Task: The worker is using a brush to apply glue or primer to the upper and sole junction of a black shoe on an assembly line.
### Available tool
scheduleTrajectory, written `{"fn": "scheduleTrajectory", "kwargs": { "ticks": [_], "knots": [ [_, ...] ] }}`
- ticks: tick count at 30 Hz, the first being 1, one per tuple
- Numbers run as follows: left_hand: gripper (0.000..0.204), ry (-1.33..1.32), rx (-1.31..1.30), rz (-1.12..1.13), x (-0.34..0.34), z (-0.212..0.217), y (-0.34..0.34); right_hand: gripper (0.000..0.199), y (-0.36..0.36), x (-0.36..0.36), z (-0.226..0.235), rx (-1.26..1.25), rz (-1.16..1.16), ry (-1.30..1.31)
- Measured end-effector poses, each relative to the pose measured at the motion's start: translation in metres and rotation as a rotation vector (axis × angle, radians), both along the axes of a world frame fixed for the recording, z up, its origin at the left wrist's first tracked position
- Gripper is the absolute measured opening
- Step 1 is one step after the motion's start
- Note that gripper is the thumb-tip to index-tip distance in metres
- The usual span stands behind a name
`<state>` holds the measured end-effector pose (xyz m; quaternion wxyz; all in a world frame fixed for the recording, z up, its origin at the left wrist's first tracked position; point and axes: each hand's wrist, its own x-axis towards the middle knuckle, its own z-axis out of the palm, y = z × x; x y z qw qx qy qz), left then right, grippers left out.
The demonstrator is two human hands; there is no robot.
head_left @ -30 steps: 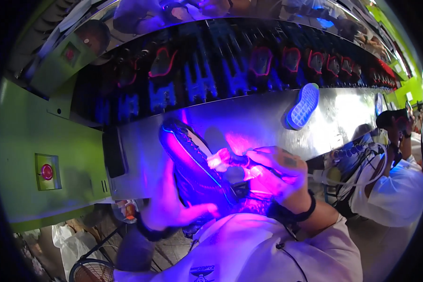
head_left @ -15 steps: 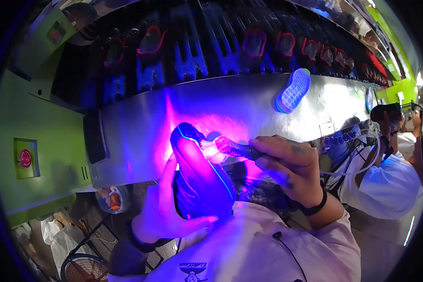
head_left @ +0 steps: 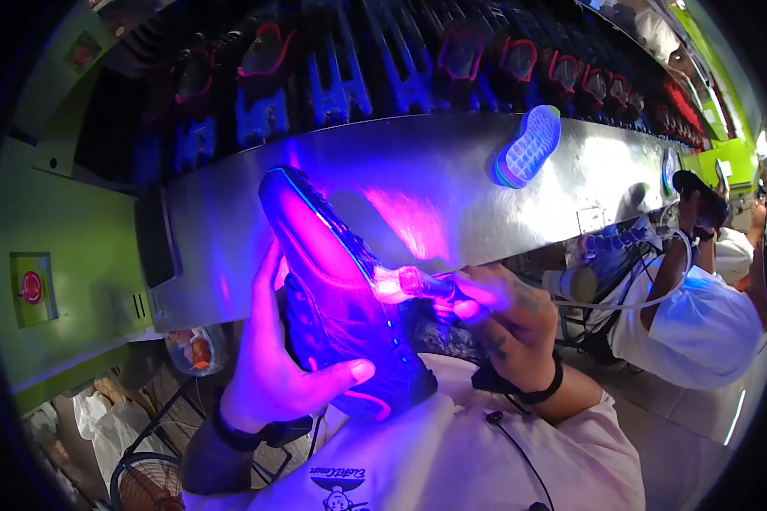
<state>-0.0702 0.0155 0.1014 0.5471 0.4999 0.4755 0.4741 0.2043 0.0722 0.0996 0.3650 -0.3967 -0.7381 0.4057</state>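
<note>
Tilted in front of my body is a dark shoe upper (head_left: 332,264), lit magenta and blue, with a thin glowing line along its edge. My left hand (head_left: 290,358) is wrapped round its left side, the thumb pressed across the near part and the fingers partly hidden behind. In my right hand (head_left: 507,319) is a brush with a dark handle (head_left: 435,286). Its pale bristles (head_left: 391,284) touch the right edge of the upper, around mid-length. Under the purple light I cannot make out any liquid on the edge.
A metal work surface (head_left: 230,204) runs behind the shoe. On it lies a light shoe sole (head_left: 530,149). Beyond, a dark conveyor carries shoe uppers (head_left: 460,55) on blue racks. At right, a co-worker (head_left: 686,315) handles a dark shoe (head_left: 699,200). A fan (head_left: 149,485) stands lower left.
The shoe upper has turned and its far end has shifted up and left. The brush has slid along the right edge toward me. My right hand has come lower and slightly left.
</note>
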Motion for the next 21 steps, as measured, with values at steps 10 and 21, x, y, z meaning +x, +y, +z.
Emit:
{"fn": "scheduleTrajectory", "kwargs": {
  "ticks": [10,21],
  "knots": [
    [0.115,-0.053,-0.086,-0.043,0.010,0.001,-0.003,0.034,0.009,0.006,-0.007,0.202,0.016,-0.054],
    [0.099,0.194,-0.126,0.093,-0.009,0.008,0.004,0.032,0.002,0.006,-0.006,0.029,0.069,-0.009]
  ]
}}
